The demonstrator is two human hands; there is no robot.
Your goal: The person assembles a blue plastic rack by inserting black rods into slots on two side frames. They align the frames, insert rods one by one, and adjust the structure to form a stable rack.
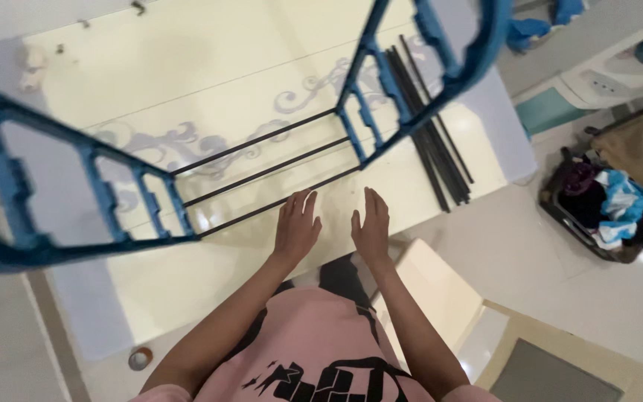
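My left hand (296,225) and my right hand (371,227) lie flat and side by side near the front edge of a pale glossy table (187,82). Neither holds anything, and the fingers are spread slightly. Just beyond the fingertips stands a part-built rack: two blue plastic side frames, the left side frame (61,208) and the right side frame (411,82), joined by three thin black rods (262,173). The lowest rod runs close to my left fingertips, and I cannot tell whether it touches them.
A bundle of loose black rods (429,141) lies on the table to the right of the rack. A basket of clothes (604,205) sits on the floor at right. A roll of tape (141,359) lies on the floor at lower left.
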